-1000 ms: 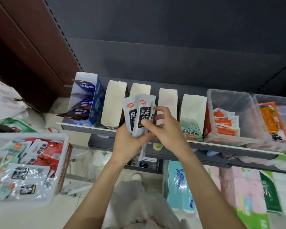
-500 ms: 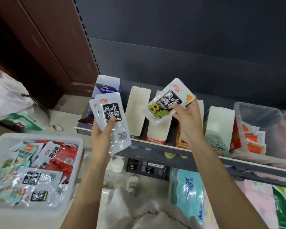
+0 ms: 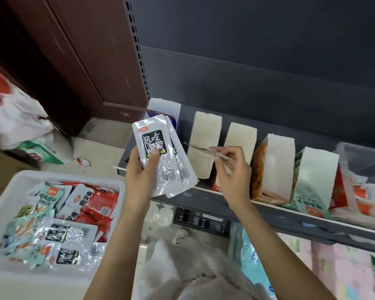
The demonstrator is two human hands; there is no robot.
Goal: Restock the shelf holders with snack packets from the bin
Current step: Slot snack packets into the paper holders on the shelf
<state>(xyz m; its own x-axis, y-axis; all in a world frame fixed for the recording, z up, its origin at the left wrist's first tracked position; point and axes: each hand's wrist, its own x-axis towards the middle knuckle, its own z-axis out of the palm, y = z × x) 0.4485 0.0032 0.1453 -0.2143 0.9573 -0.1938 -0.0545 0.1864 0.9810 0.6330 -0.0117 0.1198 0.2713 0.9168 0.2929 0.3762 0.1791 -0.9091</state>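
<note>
My left hand (image 3: 142, 173) grips a small stack of white snack packets (image 3: 160, 156) with black labels, held upright in front of the shelf's left end. My right hand (image 3: 232, 169) pinches one packet (image 3: 200, 149) seen edge-on, level with the front of the second holder (image 3: 205, 146). A row of white cardboard shelf holders (image 3: 276, 167) stands on the grey shelf (image 3: 268, 215). The white bin (image 3: 17, 182) at lower left holds several more packets (image 3: 69, 230).
A blue box holder (image 3: 160, 109) stands at the shelf's left end and a clear plastic tub (image 3: 364, 161) with orange packets at its right. White plastic bags (image 3: 13, 118) lie on the floor at left. Tissue packs (image 3: 255, 263) fill the lower shelf.
The camera swung left and closer. My right hand turned its packet from face-up to edge-on and lowered it toward the second holder. My left hand kept its stack.
</note>
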